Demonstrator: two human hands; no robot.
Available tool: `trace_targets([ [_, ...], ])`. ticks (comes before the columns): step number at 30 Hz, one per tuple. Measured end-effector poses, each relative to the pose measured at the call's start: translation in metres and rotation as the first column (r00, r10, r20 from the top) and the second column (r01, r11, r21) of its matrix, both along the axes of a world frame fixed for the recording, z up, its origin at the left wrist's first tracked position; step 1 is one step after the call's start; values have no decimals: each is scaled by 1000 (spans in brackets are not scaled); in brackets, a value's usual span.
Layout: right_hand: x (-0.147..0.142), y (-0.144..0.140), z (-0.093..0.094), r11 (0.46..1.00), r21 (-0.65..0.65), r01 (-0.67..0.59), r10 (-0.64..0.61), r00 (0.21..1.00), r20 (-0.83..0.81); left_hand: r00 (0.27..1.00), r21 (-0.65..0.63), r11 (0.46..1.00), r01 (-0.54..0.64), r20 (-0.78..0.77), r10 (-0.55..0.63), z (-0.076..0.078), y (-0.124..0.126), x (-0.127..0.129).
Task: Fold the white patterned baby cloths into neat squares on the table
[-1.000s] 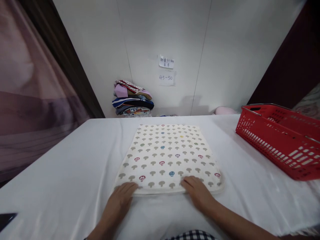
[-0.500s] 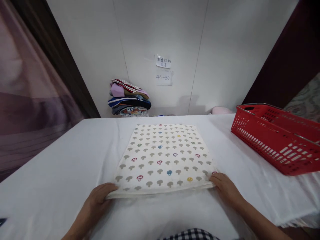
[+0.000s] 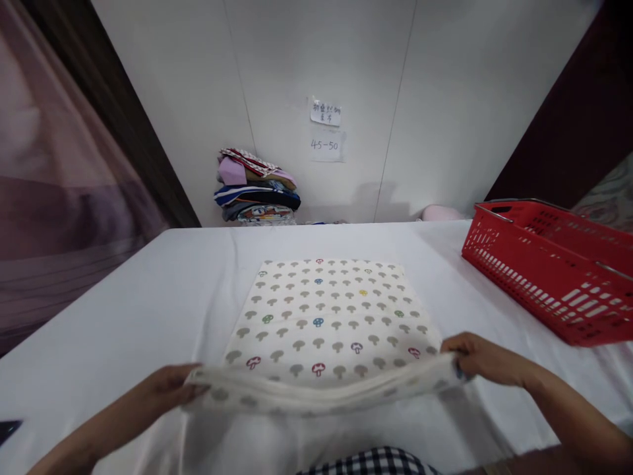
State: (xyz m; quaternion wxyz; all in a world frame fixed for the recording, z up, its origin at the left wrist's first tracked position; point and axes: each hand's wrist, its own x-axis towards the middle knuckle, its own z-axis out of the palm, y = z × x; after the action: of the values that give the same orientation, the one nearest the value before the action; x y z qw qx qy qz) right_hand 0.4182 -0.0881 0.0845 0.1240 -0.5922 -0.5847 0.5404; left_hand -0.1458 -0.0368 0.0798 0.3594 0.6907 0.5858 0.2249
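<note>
A cream cloth printed with mushrooms (image 3: 326,316), folded in layers, lies on the white-covered table (image 3: 148,316) in front of me. Its near edge is lifted off the table and sags a little in the middle. My left hand (image 3: 173,386) pinches the near left corner, and my right hand (image 3: 469,356) grips the near right corner. The far part of the cloth still rests flat. Most prints are grey-brown; a few are red, blue, green or yellow. The lifted edge is slightly blurred.
A red plastic basket (image 3: 544,264) with metal handles stands at the right. Behind the table's far edge rises a stack of folded fabrics (image 3: 257,188). Two paper notes (image 3: 326,128) hang on the wall. A dark object (image 3: 8,430) lies at the left edge.
Both hands have raised the cloth's near edge off the table and moved apart. The cloth has slid slightly toward me, its far edge now lower in view.
</note>
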Motion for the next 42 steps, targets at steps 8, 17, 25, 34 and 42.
trace_targets([
  [8, 15, 127, -7, 879, 363, 310, -328, 945, -14, 835, -257, 935, -245, 434, 338, 4, 127, 73],
  [17, 18, 209, -58, 834, 477, 276, -391, 907, 159, 912, -37, 913, -407, 49, 408, -35, 220, 93],
  [25, -1, 258, -71, 785, 591, 184, -524, 705, 478, 868, 134, 902, -410, -247, 431, -54, 260, 109],
  [34, -4, 267, -80, 816, 568, 106, -508, 599, 619, 814, 185, 912, -366, -412, 410, -67, 269, 104],
  [42, -10, 269, -84, 847, 523, 94, -482, 549, 683, 759, 184, 910, -372, -504, 412, -68, 266, 112],
])
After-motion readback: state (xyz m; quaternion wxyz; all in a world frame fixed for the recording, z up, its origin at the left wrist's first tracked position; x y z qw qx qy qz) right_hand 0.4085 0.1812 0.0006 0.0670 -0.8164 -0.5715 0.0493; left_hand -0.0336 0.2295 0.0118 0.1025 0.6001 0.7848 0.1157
